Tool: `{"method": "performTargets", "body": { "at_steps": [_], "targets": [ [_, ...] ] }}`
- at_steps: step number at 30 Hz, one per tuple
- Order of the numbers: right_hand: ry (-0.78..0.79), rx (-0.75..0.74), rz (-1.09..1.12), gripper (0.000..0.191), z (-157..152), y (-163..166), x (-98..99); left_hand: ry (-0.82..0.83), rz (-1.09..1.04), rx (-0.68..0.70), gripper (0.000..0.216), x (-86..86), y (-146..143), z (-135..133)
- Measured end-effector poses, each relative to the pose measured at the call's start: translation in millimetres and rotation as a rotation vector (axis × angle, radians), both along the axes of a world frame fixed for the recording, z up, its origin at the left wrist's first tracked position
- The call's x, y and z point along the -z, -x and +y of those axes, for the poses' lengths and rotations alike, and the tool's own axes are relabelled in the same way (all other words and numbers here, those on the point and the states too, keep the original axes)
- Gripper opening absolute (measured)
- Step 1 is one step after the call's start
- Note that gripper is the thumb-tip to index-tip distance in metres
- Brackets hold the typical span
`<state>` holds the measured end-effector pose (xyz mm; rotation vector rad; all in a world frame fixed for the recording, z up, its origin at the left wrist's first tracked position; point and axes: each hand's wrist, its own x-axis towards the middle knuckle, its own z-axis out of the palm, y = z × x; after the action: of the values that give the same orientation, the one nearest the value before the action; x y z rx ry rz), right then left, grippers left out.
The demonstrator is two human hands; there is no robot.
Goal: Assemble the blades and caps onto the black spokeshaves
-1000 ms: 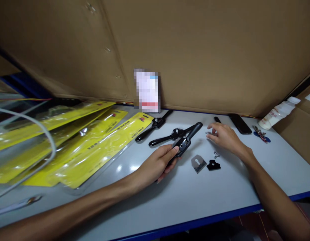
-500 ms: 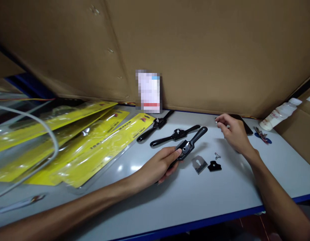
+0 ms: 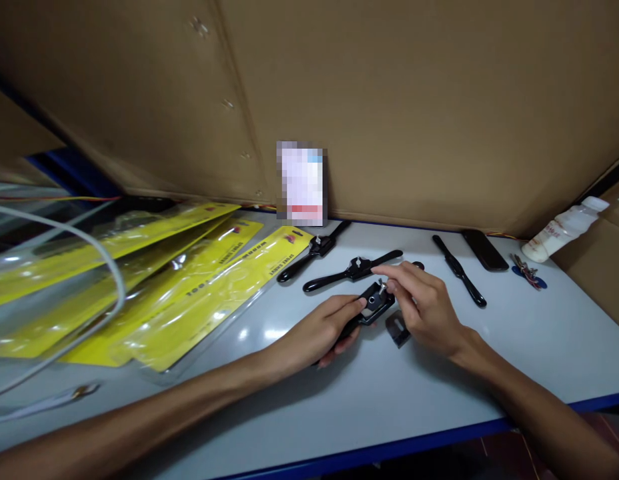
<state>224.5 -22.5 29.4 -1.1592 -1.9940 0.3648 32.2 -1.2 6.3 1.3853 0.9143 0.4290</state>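
Note:
My left hand (image 3: 339, 320) is closed around one handle of a black spokeshave (image 3: 370, 316), thumb along its body, and holds it tilted above the table. Over the body my right hand (image 3: 424, 303) pinches a small silver screw (image 3: 382, 287). The screw is at the upper part of the body; I cannot tell whether it sits in a hole. A flat steel blade (image 3: 395, 331) lies on the table below, partly covered by my right hand. Two assembled spokeshaves, a nearer one (image 3: 357, 268) and a farther one (image 3: 319, 247), lie behind my hands.
Yellow carded plastic packages (image 3: 224, 293) are fanned out at left, with a white cable (image 3: 114, 267) across them. At right lie a bare black spokeshave body (image 3: 458, 270), a dark phone (image 3: 484, 251), keys (image 3: 527, 272) and a white bottle (image 3: 562, 230). A cardboard wall (image 3: 414, 120) stands behind.
My right hand has moved left from the back right of the table to the held spokeshave, bringing the screw. The spokeshave body at right is now uncovered; the wing screw and black cap plate are hidden.

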Motion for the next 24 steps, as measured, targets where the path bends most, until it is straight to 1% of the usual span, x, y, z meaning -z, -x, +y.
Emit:
{"method": "performTargets", "body": {
  "at_steps": [2,4,6,7,9,11,12,13,14,15,16,18,20,22,24],
  "targets": [
    [0.196,0.006,0.175,0.027,0.8,-1.8,-4.4,0.020,-0.004,-0.004,0.034,-1.5,0.1,0.6],
    [0.457,0.008,0.441,0.022,2.6,-6.4,-11.5,0.046,-0.010,-0.004,0.033,-3.2,0.2,1.5],
    [0.671,-0.001,0.721,0.018,5.5,-13.4,-19.3,0.072,-0.023,-0.014,0.033,-4.4,0.5,2.2],
    [0.742,-0.004,0.839,0.018,7.2,-17.2,-22.9,0.081,-0.029,-0.021,0.033,-4.8,0.7,2.4],
    [0.828,-0.008,1.018,0.017,10.4,-24.1,-28.7,0.082,-0.031,-0.033,0.032,-4.9,1.0,2.6],
    [0.872,-0.028,1.103,0.014,12.6,-28.3,-31.9,0.074,-0.023,-0.031,0.032,-4.4,1.1,2.7],
    [0.871,-0.042,1.104,0.015,13.0,-28.9,-32.3,0.067,-0.017,-0.028,0.032,-4.0,1.0,2.8],
    [0.851,-0.051,1.068,0.022,12.9,-28.5,-32.0,0.060,-0.008,-0.023,0.032,-3.5,0.9,2.9],
    [0.804,-0.049,0.984,0.029,12.3,-27.3,-30.9,0.055,0.005,-0.015,0.032,-2.9,0.8,3.0],
    [0.721,-0.031,0.856,0.035,11.1,-25.3,-29.1,0.049,0.023,-0.002,0.033,-2.4,0.7,3.2],
    [0.607,0.002,0.690,0.036,9.5,-22.7,-26.7,0.040,0.043,0.015,0.033,-1.9,0.6,3.3],
    [0.347,0.072,0.299,0.028,5.4,-17.0,-20.5,0.013,0.076,0.060,0.035,-1.2,0.6,3.1],
    [0.143,0.105,-0.054,0.015,1.2,-12.1,-13.6,-0.010,0.092,0.104,0.037,-0.8,0.9,2.7],
    [0.035,0.101,-0.274,0.016,-1.6,-9.5,-7.7,-0.020,0.094,0.129,0.038,-0.7,1.1,2.1],
    [-0.029,0.119,-0.349,0.018,-2.5,-9.6,-4.3,-0.020,0.092,0.129,0.038,-0.7,1.0,1.5]
  ]
}}
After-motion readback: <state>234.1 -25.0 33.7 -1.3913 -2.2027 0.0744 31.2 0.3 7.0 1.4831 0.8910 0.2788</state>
